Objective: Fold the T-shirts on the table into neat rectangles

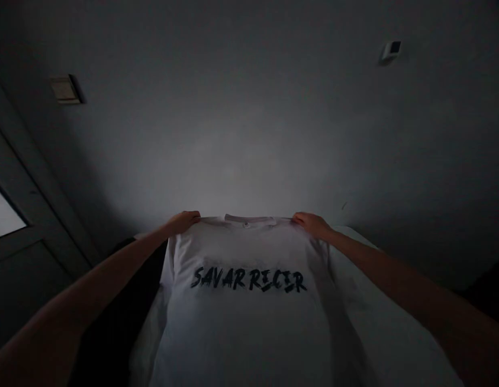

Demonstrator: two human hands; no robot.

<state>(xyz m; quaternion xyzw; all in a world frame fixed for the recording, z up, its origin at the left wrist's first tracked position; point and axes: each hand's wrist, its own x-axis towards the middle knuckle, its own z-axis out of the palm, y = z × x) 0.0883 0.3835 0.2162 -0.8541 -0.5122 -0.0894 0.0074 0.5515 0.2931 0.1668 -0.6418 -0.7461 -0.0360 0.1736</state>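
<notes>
short-sleeved fabric T-shirt (241, 322): white
brush-style shirt lettering (249, 279): black, reading "SAVAR RECER"
flat painted wall (249, 118): plain grey

Chest lettering (249, 280): "SAVAR RECER", showing in dark, brush-style capitals and running in one line across the white shirt (241, 333), at 6 o'clock in the view.
First word: "SAVAR", sitting toward 7 o'clock.
Second word: "RECER", sitting toward 5 o'clock, its E's appearing as separate strokes.
Collar mark (246, 225): lying inside the neckline, at 12 o'clock from the lettering, appearing too small for reading.
</notes>
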